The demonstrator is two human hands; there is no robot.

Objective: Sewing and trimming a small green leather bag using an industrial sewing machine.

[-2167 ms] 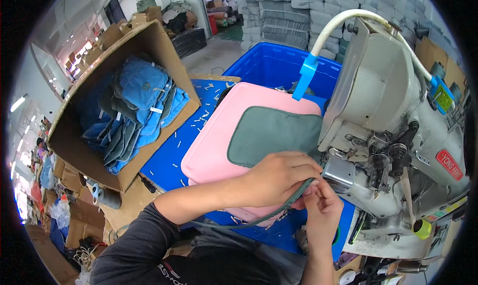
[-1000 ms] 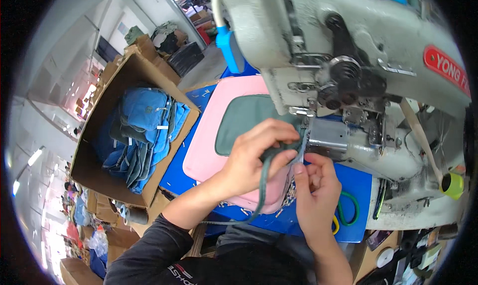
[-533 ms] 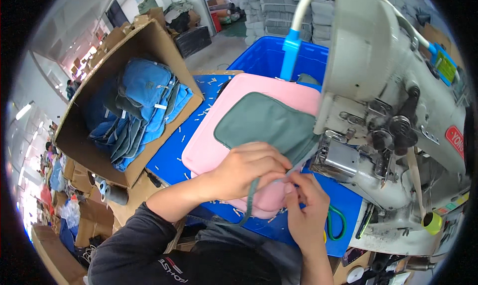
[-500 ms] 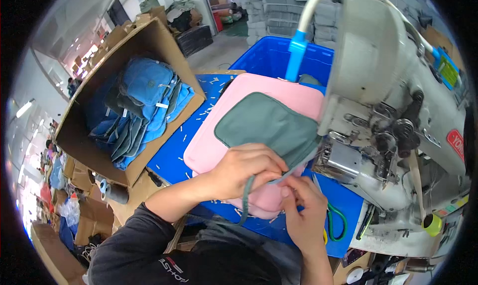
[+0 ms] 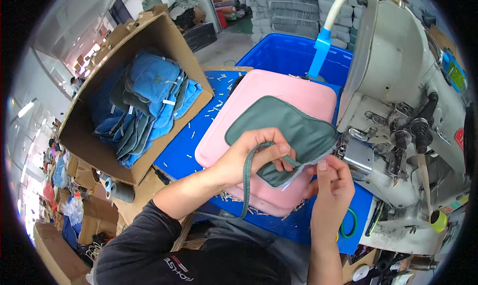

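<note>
A smooth pink slab with rounded corners (image 5: 216, 144) lies on a bright blue desk (image 5: 185, 154) strewn with pale scraps, and on top of the slab sits a rounded piece of dark green fabric (image 5: 279, 123), its near edge lifted and folded up, showing a pale underside. The left hand (image 5: 264, 153) is over the near part of the slab, its fingers curled closed around a narrow green fabric strip (image 5: 247, 185) that loops over the hand and trails down past the slab's near edge. The right hand (image 5: 331, 185) is at the slab's near right corner, thumb and forefinger pinching the fabric piece's edge, the other fingers loosely bent. Just to the right of the slab stands a grey-white metal sewing machine (image 5: 386, 61); beyond the slab is a deep blue plastic bin (image 5: 271, 56). Left of the slab, a tilted brown cardboard box (image 5: 82, 130) holds blue and dark grey fabric pieces (image 5: 154, 81). A green loop-shaped handle (image 5: 355, 225) rests to the slab's near right, close by the right wrist.
</note>
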